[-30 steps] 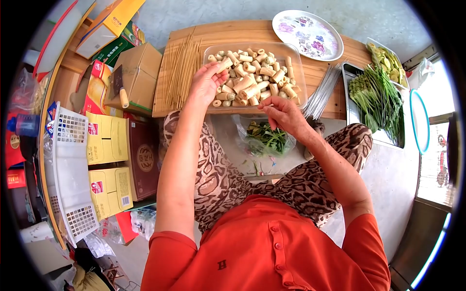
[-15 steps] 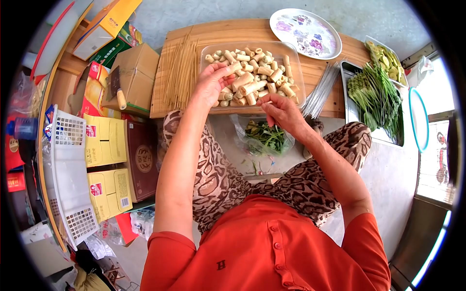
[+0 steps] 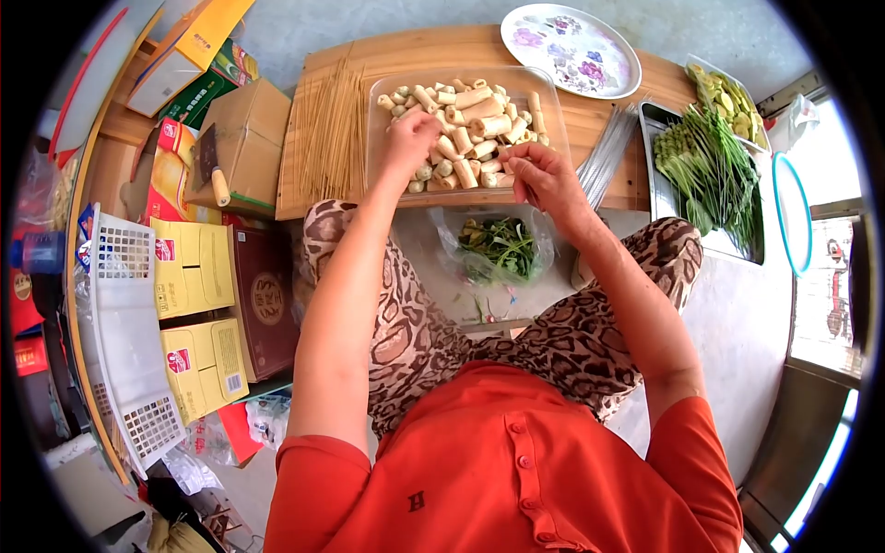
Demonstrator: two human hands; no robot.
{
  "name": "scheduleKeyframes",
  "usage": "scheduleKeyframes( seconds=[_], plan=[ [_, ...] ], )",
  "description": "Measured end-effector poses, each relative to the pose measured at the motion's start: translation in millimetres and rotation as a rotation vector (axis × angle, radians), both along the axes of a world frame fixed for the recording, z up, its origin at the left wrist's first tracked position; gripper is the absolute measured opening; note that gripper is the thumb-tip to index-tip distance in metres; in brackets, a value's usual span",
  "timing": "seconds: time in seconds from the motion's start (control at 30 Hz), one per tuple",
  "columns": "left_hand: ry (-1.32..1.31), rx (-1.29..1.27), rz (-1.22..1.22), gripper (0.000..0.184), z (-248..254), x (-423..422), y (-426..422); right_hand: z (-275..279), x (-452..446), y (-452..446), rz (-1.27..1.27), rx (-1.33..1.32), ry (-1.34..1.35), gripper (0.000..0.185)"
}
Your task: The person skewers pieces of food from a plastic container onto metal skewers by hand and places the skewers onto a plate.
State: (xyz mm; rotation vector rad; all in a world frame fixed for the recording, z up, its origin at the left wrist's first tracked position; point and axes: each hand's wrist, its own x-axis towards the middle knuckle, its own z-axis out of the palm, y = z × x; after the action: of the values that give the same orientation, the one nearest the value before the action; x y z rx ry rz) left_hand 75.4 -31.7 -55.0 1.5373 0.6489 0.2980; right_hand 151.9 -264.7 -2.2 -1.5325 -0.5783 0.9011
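The pale beige, short cylindrical pieces [image 3: 489, 109] lie heaped in a clear plastic rectangular tray [image 3: 544, 81], whose walls presumably keep them from rolling off the brown wooden counter [image 3: 406, 46]. The tray sits directly before the seated person — apparently so that both hands reach it easily. The left hand [image 3: 412, 143] is over the heap's left part, fingers directed down among the pieces; its grip is hidden, so whether it holds one cannot be told. The right hand [image 3: 544, 180] is at the tray's near right corner, thumb and fingers drawn together — whether anything is pinched cannot be determined. Thin tan wooden sticks [image 3: 327, 138] lie left of the tray and thin silver metal rods [image 3: 608, 157] right of it, each laid roughly lengthwise, probably for easy pick-up.
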Motion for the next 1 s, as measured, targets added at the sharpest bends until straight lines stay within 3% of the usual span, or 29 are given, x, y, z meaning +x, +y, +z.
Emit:
scheduleKeyframes(
  seconds=[0.07,0.13,0.23,0.47,0.57,0.63,0.67,0.77,1.0],
  plan=[
    [0.284,0.672,-0.218,0.029,-11.9,1.8,-6.0,3.0,2.2,-1.7,-0.039,0.014,0.014,0.019],
    [0.376,0.702,-0.257,0.033,-24.4,0.6,-11.4,6.3,0.9,-3.4,-0.024,0.032,0.055,0.015],
    [0.237,0.884,-0.255,0.04,-27.3,-1.2,-19.2,5.1,-2.5,-2.9,0.004,0.006,-0.03,0.02],
    [0.384,0.93,-0.223,0.03,-22.1,3.8,-18.8,8.9,-6.0,-5.7,0.049,-0.016,-0.055,0.02],
    [0.299,0.845,-0.158,0.019,-27.7,4.6,-1.9,9.1,-4.7,-8.1,0.078,-0.032,-0.088,0.014],
    [0.25,0.193,-0.021,0.019,-2.8,1.8,2.1,9.3,-5.6,-9.7,0.092,-0.079,-0.136,0.016],
    [0.25,0.193,-0.021,0.019,-1.2,-1.3,5.4,8.7,-6.4,-10.6,0.092,-0.079,-0.136,0.016],
    [-0.173,-0.331,0.133,0.023,5.1,-8.9,17.6,4.3,-8.8,-10.4,0.112,-0.077,-0.177,0.016],
    [-0.26,-0.52,0.201,0.025,17.0,-17.4,18.4,-7.1,-11.7,-6.3,0.183,-0.094,-0.261,0.018]
  ],
)
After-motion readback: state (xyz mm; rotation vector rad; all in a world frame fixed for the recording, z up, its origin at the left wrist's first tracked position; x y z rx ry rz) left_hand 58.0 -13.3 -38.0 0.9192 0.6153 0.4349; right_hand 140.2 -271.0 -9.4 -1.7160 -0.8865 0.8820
